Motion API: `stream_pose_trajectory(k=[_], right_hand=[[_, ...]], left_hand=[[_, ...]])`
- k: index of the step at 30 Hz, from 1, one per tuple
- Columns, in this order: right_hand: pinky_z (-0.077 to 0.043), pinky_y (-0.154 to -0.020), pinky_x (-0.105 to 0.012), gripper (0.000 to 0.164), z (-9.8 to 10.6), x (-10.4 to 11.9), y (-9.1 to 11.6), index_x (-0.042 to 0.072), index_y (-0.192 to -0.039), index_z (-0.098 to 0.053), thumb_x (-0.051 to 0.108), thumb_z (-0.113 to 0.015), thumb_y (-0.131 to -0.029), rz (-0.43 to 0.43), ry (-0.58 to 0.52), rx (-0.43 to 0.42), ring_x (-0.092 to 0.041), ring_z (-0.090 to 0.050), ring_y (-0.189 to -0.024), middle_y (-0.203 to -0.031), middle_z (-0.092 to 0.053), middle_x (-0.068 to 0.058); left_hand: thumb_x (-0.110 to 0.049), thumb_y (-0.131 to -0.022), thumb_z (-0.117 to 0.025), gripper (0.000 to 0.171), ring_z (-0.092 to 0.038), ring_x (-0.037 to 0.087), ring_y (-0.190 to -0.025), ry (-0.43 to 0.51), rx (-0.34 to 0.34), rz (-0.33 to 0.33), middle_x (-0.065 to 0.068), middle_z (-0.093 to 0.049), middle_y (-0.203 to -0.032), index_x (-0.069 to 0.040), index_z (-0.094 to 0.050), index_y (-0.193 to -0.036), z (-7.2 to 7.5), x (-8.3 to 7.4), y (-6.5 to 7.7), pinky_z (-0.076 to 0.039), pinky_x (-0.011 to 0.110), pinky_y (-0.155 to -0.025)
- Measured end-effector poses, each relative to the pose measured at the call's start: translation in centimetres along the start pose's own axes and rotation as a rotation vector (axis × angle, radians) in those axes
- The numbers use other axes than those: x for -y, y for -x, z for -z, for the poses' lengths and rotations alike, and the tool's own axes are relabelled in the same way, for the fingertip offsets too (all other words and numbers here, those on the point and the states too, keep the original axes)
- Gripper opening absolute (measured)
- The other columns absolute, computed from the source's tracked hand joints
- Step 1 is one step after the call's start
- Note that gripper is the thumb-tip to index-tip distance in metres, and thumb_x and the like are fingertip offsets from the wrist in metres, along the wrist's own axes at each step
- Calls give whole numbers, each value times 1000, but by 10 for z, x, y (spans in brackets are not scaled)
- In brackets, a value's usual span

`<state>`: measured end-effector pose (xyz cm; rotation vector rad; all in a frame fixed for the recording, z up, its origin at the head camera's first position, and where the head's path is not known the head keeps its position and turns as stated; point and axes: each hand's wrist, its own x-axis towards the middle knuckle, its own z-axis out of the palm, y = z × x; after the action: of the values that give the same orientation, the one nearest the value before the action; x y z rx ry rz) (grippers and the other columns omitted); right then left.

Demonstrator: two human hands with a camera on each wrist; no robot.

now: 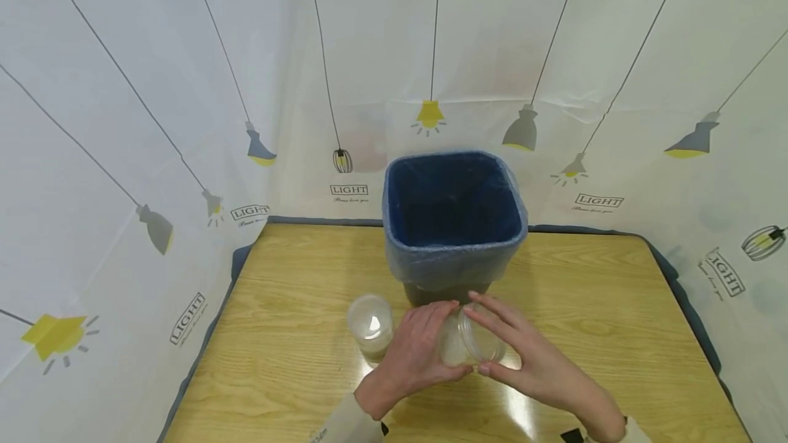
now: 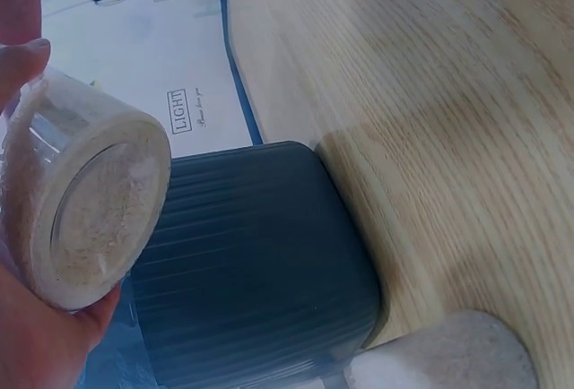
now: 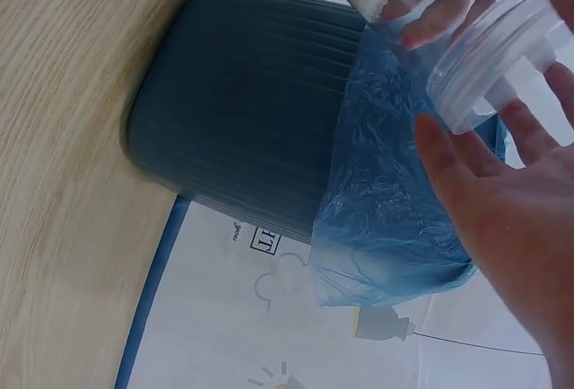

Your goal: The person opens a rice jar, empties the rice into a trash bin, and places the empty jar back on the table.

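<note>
Holding one of two jars (image 1: pixel 453 347) (image 1: pixel 371 323), one bin (image 1: pixel 452 266)

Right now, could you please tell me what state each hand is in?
Left hand: closed, holding a tilted clear jar of pale grains.
Right hand: fingers and thumb closed around that jar's ringed end.

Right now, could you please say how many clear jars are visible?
2: one clear cylindrical jar in the left hand, another jar left of it on the wooden table.
</note>
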<state>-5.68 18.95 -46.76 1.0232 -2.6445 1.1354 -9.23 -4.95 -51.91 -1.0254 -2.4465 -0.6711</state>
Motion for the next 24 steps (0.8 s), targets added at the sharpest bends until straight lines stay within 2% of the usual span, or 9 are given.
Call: stream_pose_trajectory(k=[2,4,8,10,14,17,24], right_hand=[[-47,-107,-50,95,-2,0,0,19,-162,-36,26,-87,-83,-53,-14,-18,-22,-29,-152,-168,-28,-8],[-50,-102,-53,93,-4,2,-1,19,-163,-32,26,-84,-87,-129,-34,-66,-28,-36,-148,-167,-29,-11],[-59,-89,-42,71,-7,10,-5,13,-161,-34,25,-69,-100,-326,-44,-157,-33,-56,-130,-158,-41,-12],[-60,-84,-38,65,-8,14,-8,8,-158,-38,32,-64,-104,-407,-28,-154,-32,-62,-120,-152,-47,-13],[-60,-83,-37,77,-7,18,-15,5,-154,-44,53,-66,-98,-534,-30,-85,-28,-65,-114,-142,-56,-14],[-60,-85,-41,83,-7,18,-16,3,-151,-48,57,-71,-93,-542,-20,-77,-27,-66,-113,-140,-59,-14],[-58,-86,-46,78,-8,17,-11,4,-147,-54,50,-79,-89,-399,69,-119,-24,-69,-109,-140,-60,-12]], left_hand=[[-51,-60,-97,101,-63,22,-118,5,-12,7,5,-64,-130,-6,-52,-139,-1,0,0,-53,38,-94],[-51,-59,-97,101,-63,22,-117,-1,-31,16,5,-64,-129,-6,-52,-138,-1,0,0,-54,39,-94],[-53,-59,-96,101,-62,21,-116,-50,-71,32,4,-64,-128,-7,-54,-137,-3,0,0,-54,39,-91],[-54,-59,-96,100,-62,20,-116,-79,-89,33,4,-64,-127,-7,-54,-137,-5,0,1,-54,38,-90],[-54,-59,-95,99,-63,21,-116,-125,-112,18,4,-64,-128,-8,-55,-136,-8,0,2,-53,37,-89],[-54,-60,-95,98,-63,21,-116,-142,-106,13,4,-64,-128,-7,-55,-137,-8,0,2,-52,37,-91],[-52,-56,-98,102,-63,21,-117,-97,-99,12,5,-65,-128,-7,-55,-137,-7,0,3,-53,37,-92]])
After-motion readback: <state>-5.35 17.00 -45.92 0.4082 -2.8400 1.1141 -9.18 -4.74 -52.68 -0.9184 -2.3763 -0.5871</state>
